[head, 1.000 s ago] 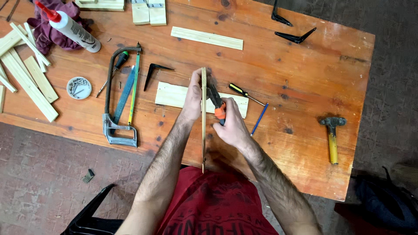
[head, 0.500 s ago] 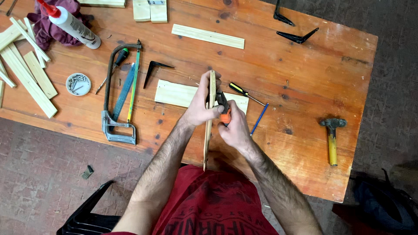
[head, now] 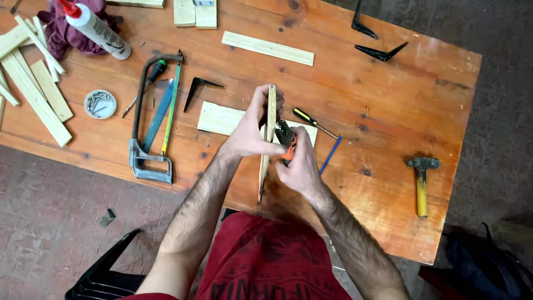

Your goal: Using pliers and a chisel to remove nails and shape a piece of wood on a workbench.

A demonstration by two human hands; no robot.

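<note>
Two bare hands meet over the middle of a wooden counter (head: 388,100). The left hand (head: 250,133) is closed around a narrow wooden slat (head: 267,139), held on edge above a flat board (head: 222,118). The right hand (head: 300,166) grips orange-handled pliers (head: 285,139) whose nose touches the slat's side. What the nose bites is too small to tell. To work well, the slat probably needs a firm, unmoving hold near the pliers, with a straight pull or squeeze. A hacksaw (head: 152,122) lies left; a screwdriver (head: 311,121) and hammer (head: 421,183) lie right.
</note>
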